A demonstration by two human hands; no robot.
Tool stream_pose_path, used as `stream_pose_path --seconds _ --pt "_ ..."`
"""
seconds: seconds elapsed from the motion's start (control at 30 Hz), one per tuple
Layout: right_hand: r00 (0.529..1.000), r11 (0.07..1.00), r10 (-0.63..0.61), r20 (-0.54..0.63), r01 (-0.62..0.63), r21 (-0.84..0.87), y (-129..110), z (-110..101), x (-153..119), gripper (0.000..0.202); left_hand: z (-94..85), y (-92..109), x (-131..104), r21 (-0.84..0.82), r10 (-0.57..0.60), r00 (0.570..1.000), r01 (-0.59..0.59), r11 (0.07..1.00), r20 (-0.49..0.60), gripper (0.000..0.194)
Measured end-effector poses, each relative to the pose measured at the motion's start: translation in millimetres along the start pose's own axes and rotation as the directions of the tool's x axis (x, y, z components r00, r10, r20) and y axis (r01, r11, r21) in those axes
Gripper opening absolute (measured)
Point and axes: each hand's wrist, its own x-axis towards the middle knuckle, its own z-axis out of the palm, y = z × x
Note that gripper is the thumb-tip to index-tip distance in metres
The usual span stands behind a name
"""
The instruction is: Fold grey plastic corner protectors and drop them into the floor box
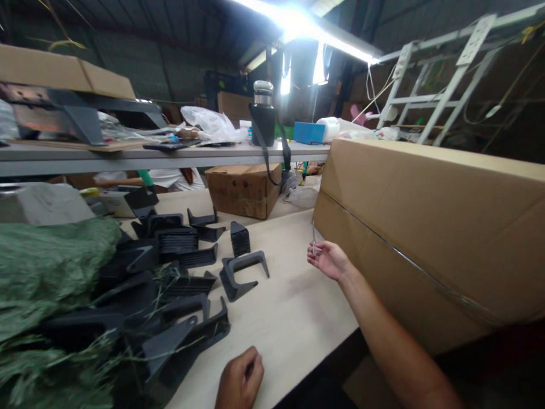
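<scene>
Palm up over the pale table (pixel 293 284), my right hand (pixel 330 260) has its fingers curled round a thin, light-coloured pointed tool (pixel 314 238), whose tip points upward beside the large cardboard box. My left hand (pixel 241 378) rests as a loose fist near the table's front edge; whether anything is inside it is hidden. Between the hands and the green woven sack lie several dark grey plastic brackets (pixel 179 241). The closest one to my right hand is a U-shaped bracket (pixel 244 272).
A large cardboard box (pixel 426 227) stands along the right side. A green woven sack (pixel 51 267) is at left. Behind are a smaller carton (pixel 243 190) and a raised shelf (pixel 170 158) with a strapped bottle (pixel 263 119). Part of another person shows beneath the shelf.
</scene>
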Motion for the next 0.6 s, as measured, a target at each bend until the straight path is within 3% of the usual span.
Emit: stream_pose_path --seconds 0.1,0.27,0.43,0.6 --pt "0.99 0.996 0.037 -0.138 -0.025 0.09 7.9 -25.0 25.2 0.027 1.0 -0.5 0.8 0.015 0.0 1.0 0.0 1.0 -0.018 0.04" --pt "0.947 0.983 0.069 -0.315 -0.01 0.186 -10.4 -48.9 85.7 0.032 2.5 3.5 1.0 0.058 -0.025 0.999 0.027 0.998 -0.03 0.041" --pt "0.9 0.973 0.03 -0.434 0.072 0.217 -26.0 -40.8 147.8 0.03 3.6 1.1 -0.6 0.095 -0.022 0.999 0.025 0.995 -0.03 0.042" --pt "0.881 0.959 -0.042 -0.471 0.168 0.228 -27.1 -21.5 197.5 0.029 2.6 -4.5 -3.2 0.102 -0.052 0.999 0.052 0.993 0.002 0.042"
